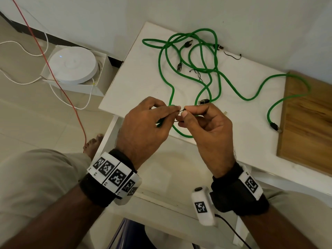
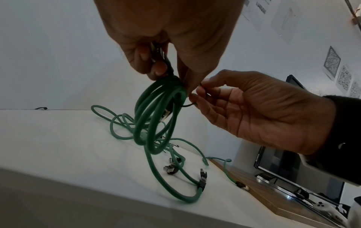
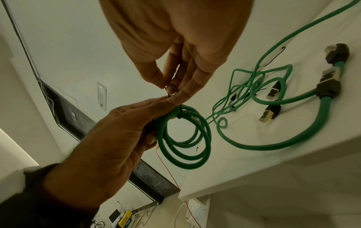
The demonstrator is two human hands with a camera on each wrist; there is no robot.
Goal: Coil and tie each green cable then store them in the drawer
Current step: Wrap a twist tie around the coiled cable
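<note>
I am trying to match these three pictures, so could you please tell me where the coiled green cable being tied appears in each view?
Head: the coiled green cable is mostly hidden behind both hands, at centre.
Left wrist: coiled green cable hangs at centre, below the left hand.
Right wrist: coiled green cable sits at centre, held by the left hand.
Shared landmark: the black tie around the coil.

A white desk (image 1: 136, 83) fills the frame's centre and right. Loose green cables (image 1: 203, 69) sprawl tangled across its upper middle, thin black ties (image 1: 232, 56) among them, and a wooden board (image 1: 309, 123) lies at its right edge.
</note>
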